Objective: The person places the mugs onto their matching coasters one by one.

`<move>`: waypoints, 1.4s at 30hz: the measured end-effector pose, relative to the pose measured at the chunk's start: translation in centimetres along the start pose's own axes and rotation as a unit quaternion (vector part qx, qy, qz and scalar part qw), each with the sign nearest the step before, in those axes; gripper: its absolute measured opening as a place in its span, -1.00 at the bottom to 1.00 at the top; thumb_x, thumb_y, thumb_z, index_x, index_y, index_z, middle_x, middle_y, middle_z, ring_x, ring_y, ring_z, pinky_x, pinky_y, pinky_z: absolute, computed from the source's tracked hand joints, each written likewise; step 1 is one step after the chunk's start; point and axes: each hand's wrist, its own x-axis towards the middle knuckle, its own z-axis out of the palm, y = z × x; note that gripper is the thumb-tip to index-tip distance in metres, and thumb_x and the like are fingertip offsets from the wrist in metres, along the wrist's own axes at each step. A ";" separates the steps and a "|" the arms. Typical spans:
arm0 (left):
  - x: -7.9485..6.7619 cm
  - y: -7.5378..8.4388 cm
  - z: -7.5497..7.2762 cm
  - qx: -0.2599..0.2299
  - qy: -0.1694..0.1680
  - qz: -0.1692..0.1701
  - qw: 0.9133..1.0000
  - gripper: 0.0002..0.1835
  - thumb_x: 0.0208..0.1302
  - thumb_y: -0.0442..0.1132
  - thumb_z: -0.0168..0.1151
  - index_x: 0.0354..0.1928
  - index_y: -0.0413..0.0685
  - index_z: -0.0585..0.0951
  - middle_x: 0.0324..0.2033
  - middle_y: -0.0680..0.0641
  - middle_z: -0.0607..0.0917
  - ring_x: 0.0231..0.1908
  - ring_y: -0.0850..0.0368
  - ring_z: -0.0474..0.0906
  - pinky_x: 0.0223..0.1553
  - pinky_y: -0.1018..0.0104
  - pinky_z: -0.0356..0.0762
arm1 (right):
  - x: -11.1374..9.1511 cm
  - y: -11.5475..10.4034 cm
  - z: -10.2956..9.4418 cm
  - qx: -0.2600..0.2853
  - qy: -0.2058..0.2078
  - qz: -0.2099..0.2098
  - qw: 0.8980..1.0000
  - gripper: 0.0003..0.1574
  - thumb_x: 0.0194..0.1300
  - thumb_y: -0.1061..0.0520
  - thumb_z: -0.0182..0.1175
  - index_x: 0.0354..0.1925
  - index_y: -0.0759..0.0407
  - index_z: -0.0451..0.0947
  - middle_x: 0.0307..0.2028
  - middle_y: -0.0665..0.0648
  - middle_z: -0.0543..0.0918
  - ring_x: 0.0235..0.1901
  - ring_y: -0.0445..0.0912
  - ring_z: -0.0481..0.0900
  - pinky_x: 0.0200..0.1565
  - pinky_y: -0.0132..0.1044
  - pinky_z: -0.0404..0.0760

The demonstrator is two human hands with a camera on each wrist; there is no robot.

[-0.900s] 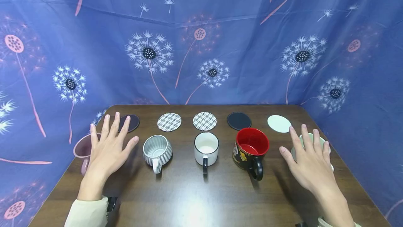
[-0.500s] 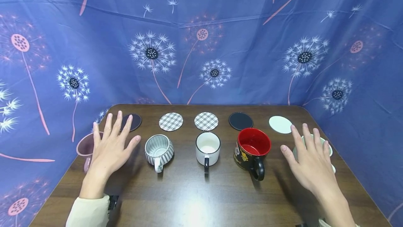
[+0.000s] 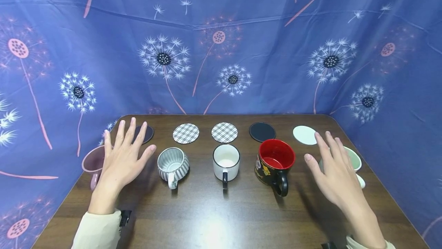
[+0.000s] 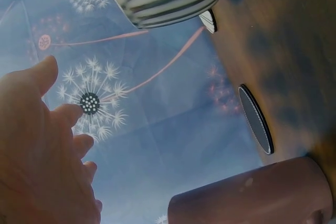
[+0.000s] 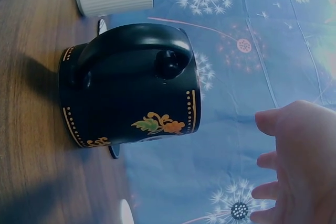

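Observation:
My left hand [image 3: 121,159] hovers palm down with fingers spread, holding nothing. It partly covers a mauve mug [image 3: 92,160] at the table's left side and a dark coaster [image 3: 148,134] behind. My right hand [image 3: 336,174], also spread and holding nothing, hangs over the right side, hiding much of a pale green mug [image 3: 354,159]. Between the hands stand a grey ribbed cup [image 3: 180,170], a white mug [image 3: 226,166] with a black handle, and a black mug [image 3: 264,174] with a red inside. In the right wrist view the black mug [image 5: 131,87] shows a painted floral pattern.
Along the back of the wooden table [image 3: 172,218] lie two plaid coasters [image 3: 186,133], [image 3: 224,132], a black coaster [image 3: 262,131] and a white coaster [image 3: 304,135]. A blue dandelion-print cloth [image 3: 269,49] hangs behind and at both sides.
The left hand has shifted slightly right and forward. The right hand has moved a little to the left, showing more of the pale green mug. The mugs and coasters stay in place.

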 end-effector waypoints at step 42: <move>2.6 2.1 -1.7 -0.114 -0.017 0.026 0.993 -0.18 0.65 0.28 -0.12 0.74 0.21 -0.10 0.71 -0.12 -0.17 0.69 -0.18 -0.38 0.57 -0.27 -0.64 | 0.9 -8.5 -0.2 0.171 0.031 -0.053 0.983 -0.20 0.54 0.04 0.24 0.63 -0.12 0.25 0.58 0.12 0.30 0.54 0.19 0.24 0.33 0.44 0.35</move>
